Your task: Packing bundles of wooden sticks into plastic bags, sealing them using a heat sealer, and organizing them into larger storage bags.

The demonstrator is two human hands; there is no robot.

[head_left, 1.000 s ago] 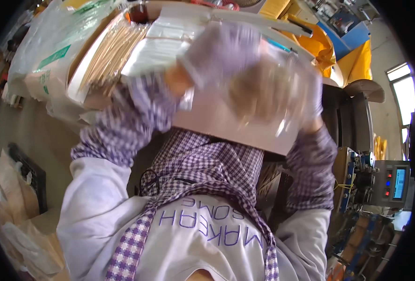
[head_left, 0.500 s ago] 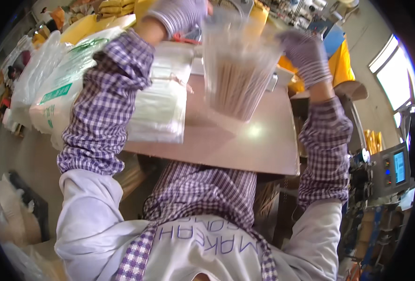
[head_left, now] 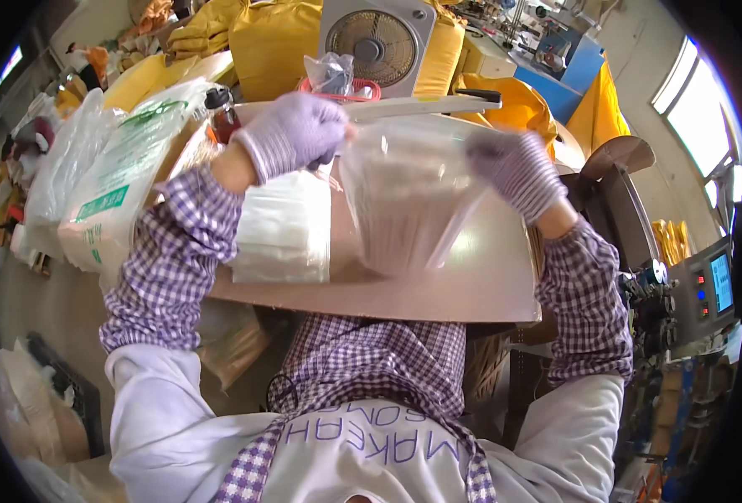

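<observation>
A clear plastic bag (head_left: 408, 205) with a bundle of thin, light-brown sticks in its lower part hangs between my gloved hands over the table. My left hand (head_left: 297, 138) is closed at the bag's upper left corner. At the upper right corner my right hand (head_left: 522, 172) is closed too, its fingertips smeared by motion. The bag is blurred, so the sticks' exact kind cannot be made out. Beside it, under my left wrist, lies a stack of flat clear plastic bags (head_left: 283, 230). Just beyond the bag stretches a long pale bar with a black end (head_left: 425, 106), perhaps a bag sealer's arm.
The brown tabletop (head_left: 387, 298) ends close to my apron. Behind the bar stand a red basket (head_left: 367, 88) and a grey box fan (head_left: 372, 46), with yellow sacks (head_left: 274, 42) around them. A large printed plastic package (head_left: 119, 184) lies left; a machine with a screen (head_left: 710, 285) stands right.
Both hands have come closer to me, bringing the bag of sticks lower over the table. The view has shifted a little, showing more of the fan and the pale bar.
</observation>
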